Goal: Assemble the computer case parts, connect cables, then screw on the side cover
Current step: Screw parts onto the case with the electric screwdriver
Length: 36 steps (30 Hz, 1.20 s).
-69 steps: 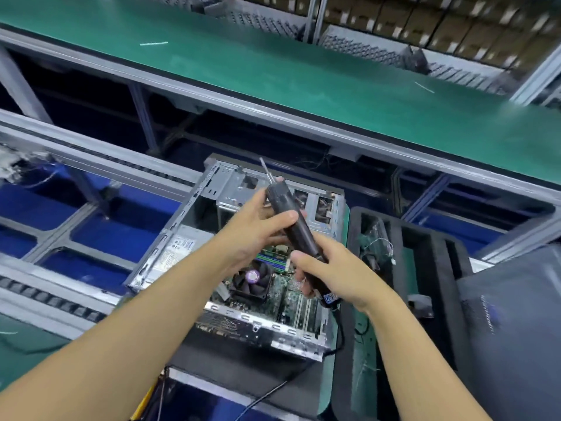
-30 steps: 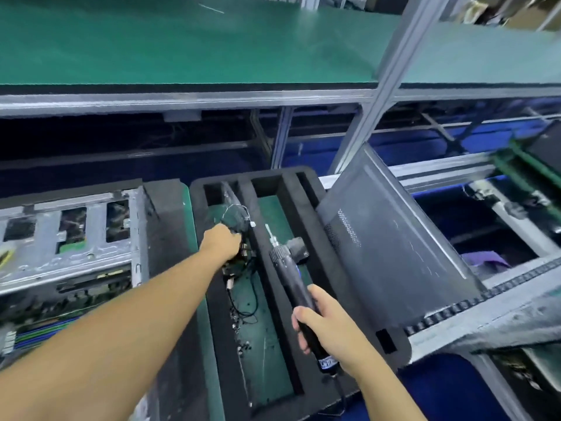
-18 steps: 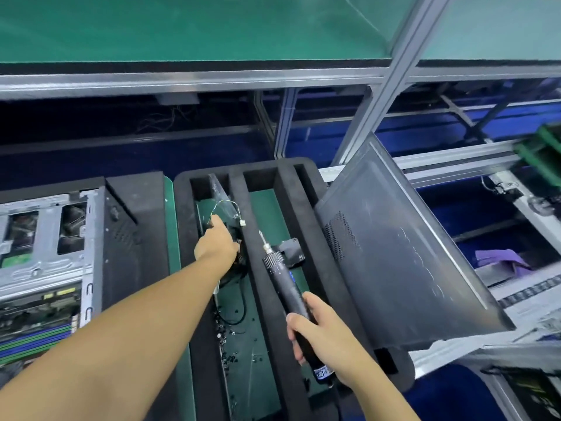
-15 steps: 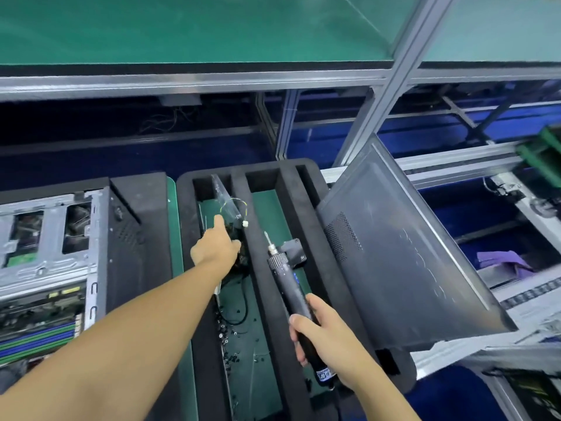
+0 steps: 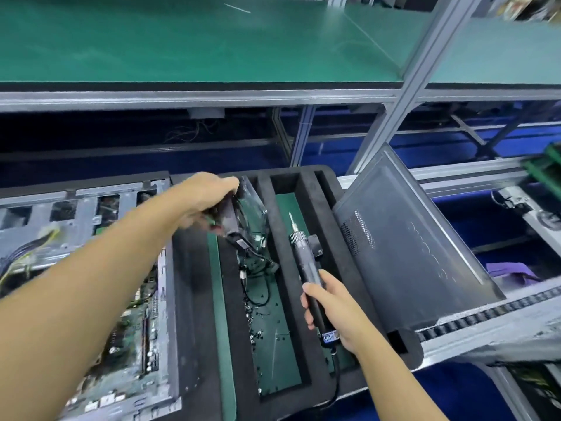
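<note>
Left hand (image 5: 209, 199) is up out of the foam tray (image 5: 321, 183) now, fingers wrapped round a black cabled part (image 5: 232, 224), with its wires trailing back into the left slot. Right hand (image 5: 326, 305) grips the electric screwdriver (image 5: 303, 256) over the middle slot. Early days, I'd say: the computer case (image 5: 91, 268) lies open on the left with the board exposed, and the side cover (image 5: 409, 238) just leans on the tray's right edge. Loose screws (image 5: 253, 317) and tangled cable (image 5: 258, 265) underneath could snag the lift.
</note>
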Each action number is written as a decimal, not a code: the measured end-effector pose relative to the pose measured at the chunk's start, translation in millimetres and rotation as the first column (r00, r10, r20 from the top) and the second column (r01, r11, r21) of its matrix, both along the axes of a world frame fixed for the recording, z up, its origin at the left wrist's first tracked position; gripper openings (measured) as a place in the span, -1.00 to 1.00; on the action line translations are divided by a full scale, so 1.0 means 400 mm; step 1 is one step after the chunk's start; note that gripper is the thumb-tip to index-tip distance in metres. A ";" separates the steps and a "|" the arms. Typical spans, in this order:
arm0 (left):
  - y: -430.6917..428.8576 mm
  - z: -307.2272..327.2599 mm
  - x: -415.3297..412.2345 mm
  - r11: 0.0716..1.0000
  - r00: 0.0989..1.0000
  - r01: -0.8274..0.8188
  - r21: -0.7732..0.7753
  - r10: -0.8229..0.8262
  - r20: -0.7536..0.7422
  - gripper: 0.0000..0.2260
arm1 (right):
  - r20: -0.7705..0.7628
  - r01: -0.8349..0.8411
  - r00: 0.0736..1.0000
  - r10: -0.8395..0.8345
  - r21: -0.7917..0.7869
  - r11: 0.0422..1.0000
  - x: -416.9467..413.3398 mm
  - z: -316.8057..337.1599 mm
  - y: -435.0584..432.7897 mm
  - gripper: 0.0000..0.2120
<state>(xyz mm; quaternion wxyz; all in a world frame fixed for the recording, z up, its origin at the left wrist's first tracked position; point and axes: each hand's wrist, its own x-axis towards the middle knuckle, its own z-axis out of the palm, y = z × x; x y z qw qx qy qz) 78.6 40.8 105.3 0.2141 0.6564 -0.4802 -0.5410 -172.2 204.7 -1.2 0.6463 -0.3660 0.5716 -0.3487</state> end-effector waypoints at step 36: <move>0.369 0.114 0.520 0.806 0.752 0.591 -0.039 -0.532 0.389 -0.79 | 0.010 -0.398 0.915 0.404 -0.152 0.905 0.603 0.225 -0.027 -0.64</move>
